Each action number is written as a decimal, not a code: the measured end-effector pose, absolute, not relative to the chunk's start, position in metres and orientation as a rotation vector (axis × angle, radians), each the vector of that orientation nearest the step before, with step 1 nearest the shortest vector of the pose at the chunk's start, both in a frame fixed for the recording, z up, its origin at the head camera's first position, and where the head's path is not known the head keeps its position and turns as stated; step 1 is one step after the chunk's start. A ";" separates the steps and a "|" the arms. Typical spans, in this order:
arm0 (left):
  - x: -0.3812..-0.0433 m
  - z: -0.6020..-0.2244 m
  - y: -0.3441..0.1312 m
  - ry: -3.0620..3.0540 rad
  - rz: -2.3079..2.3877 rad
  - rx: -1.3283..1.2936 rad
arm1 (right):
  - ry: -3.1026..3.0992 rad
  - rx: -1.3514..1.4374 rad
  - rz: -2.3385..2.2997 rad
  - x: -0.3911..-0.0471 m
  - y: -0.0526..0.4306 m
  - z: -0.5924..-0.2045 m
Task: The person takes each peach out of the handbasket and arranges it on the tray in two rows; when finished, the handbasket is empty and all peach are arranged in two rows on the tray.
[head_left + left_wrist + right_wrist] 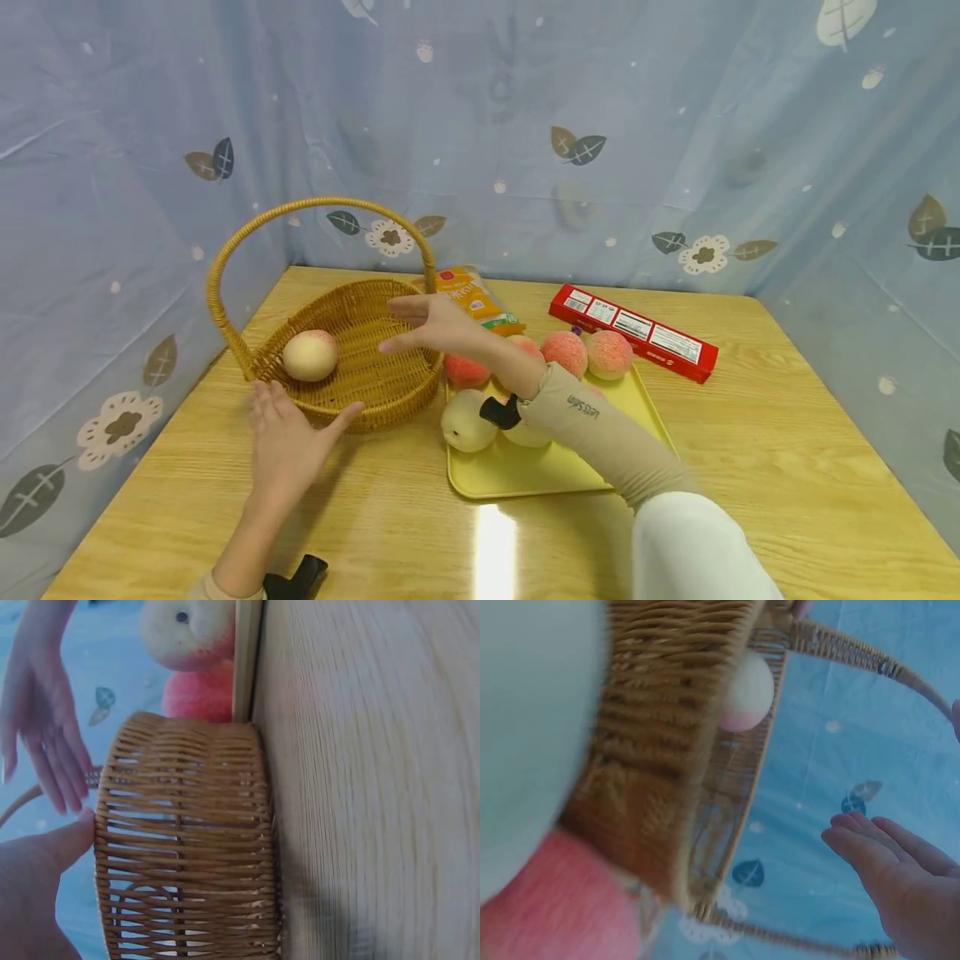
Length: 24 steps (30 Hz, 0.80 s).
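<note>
A wicker basket (390, 412) with a tall arched handle stands on the left part of the table. One pale peach (310, 356) with a pink blush lies inside it, toward the left. My left hand (288, 442) is at the basket's near left rim, fingers straight and thumb spread. In the left wrist view its thumb tip overlaps the rim of the woven wall. Over the basket's right side reaches my right hand (431, 325), empty, with fingers extended and thumb apart. The right wrist view shows that hand (900, 877) beside the basket's opening.
Right of the basket, a yellow tray (525, 475) carries several peaches (468, 421), partly hidden under my right forearm. An orange snack bag (476, 296) lies behind the basket. A long red box (633, 332) lies behind the tray. A patterned curtain (480, 142) hangs along the table's back.
</note>
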<state>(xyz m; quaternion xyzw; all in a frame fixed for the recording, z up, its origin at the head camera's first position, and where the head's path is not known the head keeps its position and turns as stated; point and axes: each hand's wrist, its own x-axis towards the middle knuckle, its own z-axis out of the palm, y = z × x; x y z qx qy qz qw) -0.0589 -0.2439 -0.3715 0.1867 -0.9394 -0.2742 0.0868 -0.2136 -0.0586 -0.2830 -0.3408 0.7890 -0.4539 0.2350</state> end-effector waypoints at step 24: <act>-0.058 -0.370 -0.241 -2.784 -0.758 0.604 | 2.508 -0.505 -1.239 -0.244 -0.206 -0.310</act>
